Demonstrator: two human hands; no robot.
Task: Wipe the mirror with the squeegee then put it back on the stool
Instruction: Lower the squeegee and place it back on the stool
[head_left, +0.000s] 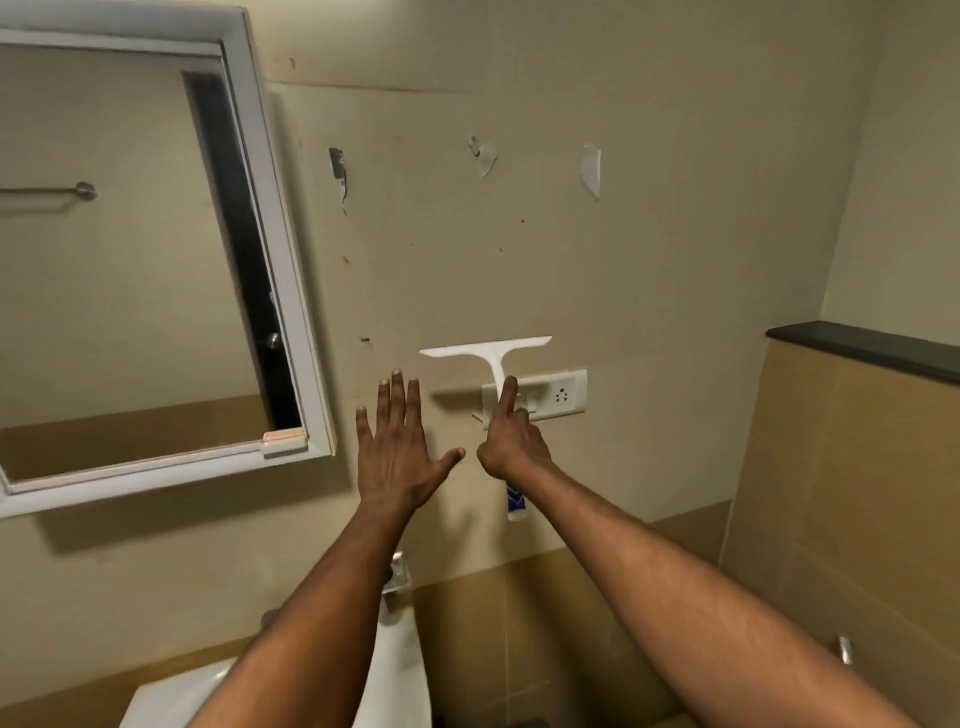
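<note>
My right hand (511, 441) grips the handle of a white squeegee (485, 349), index finger stretched along the stem. The blade sits upright and level in front of the beige wall, right of the mirror. The white-framed mirror (130, 260) hangs at the upper left, tilted in view. To the left of the squeegee, my left hand (397, 449) is held flat with fingers spread, holding nothing, between the mirror's lower right corner and the squeegee. No stool is in view.
A white socket plate (558, 396) is on the wall behind the squeegee. A blue-and-white tube (516, 501) hangs below my right hand. A white basin (171, 696) and tap (397, 574) lie below. A dark ledge (862, 348) tops the tiled half-wall at right.
</note>
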